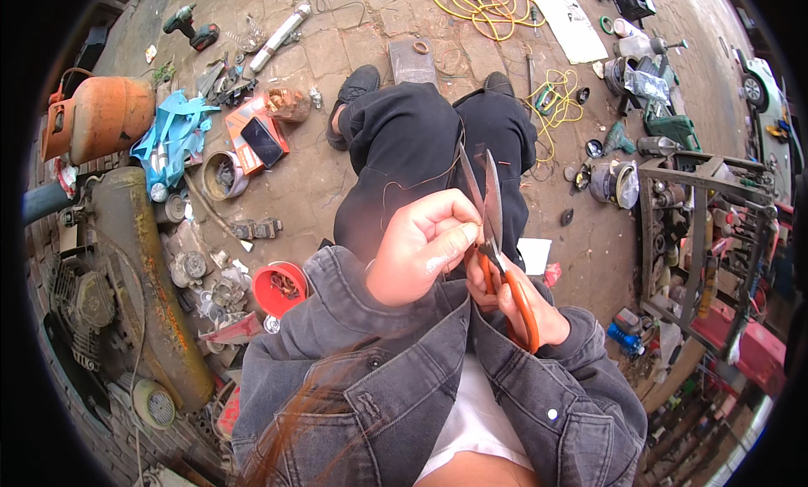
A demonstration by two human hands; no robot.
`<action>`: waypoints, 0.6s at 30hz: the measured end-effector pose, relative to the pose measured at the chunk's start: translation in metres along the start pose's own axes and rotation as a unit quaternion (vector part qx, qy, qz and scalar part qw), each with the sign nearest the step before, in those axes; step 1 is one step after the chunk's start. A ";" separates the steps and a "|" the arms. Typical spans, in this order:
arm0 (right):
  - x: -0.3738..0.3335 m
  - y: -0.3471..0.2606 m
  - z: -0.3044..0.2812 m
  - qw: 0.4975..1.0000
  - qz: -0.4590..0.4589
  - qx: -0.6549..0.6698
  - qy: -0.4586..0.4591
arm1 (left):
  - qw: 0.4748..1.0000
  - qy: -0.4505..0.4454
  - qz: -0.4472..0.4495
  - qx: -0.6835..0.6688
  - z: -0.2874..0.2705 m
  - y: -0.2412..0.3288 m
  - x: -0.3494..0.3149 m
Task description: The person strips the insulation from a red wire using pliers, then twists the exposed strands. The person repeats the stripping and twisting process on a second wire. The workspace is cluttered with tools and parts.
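Observation:
My right hand [528, 308] grips a pair of scissors [495, 209] by the orange handles, in front of my jacket. The two long blades point away from me and stand apart. Just left of the blades, my left hand [425, 250] is closed in a pinch on a thin copper-coloured wire [406, 185]. The wire curves out over my dark trousers, and its fine ends are hard to follow. My left fingers are very near the lower part of the blades; whether they touch cannot be told.
At left are an orange gas cylinder [114, 117], a red bucket [279, 290] with scraps, and a phone [263, 142] on a box. A cordless drill [192, 28] lies at far left, a yellow cable [480, 5] farther ahead. A metal frame [699, 234] stands at right.

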State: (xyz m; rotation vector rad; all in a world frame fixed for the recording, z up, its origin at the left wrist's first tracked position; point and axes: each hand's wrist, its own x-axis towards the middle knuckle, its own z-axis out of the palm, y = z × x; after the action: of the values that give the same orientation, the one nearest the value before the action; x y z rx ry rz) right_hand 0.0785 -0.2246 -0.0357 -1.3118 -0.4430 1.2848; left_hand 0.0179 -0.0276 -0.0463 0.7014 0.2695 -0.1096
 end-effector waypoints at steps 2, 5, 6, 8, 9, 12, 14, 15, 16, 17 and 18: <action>0.000 -0.001 0.000 1.000 0.014 0.022 0.000 | 1.000 0.017 0.011 -0.013 0.003 -0.002 0.002; 0.000 -0.004 0.002 0.999 0.025 0.002 0.022 | 0.997 0.015 0.003 -0.076 0.001 -0.002 0.004; 0.000 -0.005 0.002 0.999 0.029 -0.009 0.032 | 0.997 0.016 -0.001 -0.079 0.000 -0.001 0.005; 0.001 -0.007 0.001 0.999 0.011 -0.034 0.036 | 0.996 0.018 -0.006 -0.084 -0.002 -0.001 0.004; 0.001 -0.007 0.001 0.998 -0.002 -0.045 0.043 | 0.997 0.026 0.000 -0.078 -0.002 -0.001 0.005; -0.001 -0.007 -0.003 0.989 -0.037 -0.129 0.066 | 0.996 0.066 0.018 -0.058 -0.003 0.000 0.006; -0.001 -0.003 -0.006 0.974 -0.043 -0.199 0.101 | 0.991 0.118 0.038 -0.042 -0.007 0.004 0.007; 0.000 0.000 -0.009 0.964 -0.042 -0.234 0.119 | 0.986 0.148 0.067 -0.025 -0.010 0.007 0.008; -0.001 0.004 -0.007 0.967 -0.044 -0.195 0.159 | 0.978 0.181 0.099 -0.010 -0.014 0.010 0.008; -0.003 0.006 -0.011 0.954 -0.035 -0.238 0.180 | 0.967 0.219 0.128 0.004 -0.019 0.014 0.008; -0.001 0.011 -0.013 0.930 -0.038 -0.302 0.208 | 0.960 0.231 0.160 0.011 -0.023 0.019 0.006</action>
State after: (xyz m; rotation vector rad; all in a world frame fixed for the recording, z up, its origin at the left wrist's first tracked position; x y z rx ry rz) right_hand 0.0844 -0.2338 -0.0488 -2.0096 -0.6035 0.7852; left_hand 0.0225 0.0017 -0.0536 0.7802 0.5979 0.3664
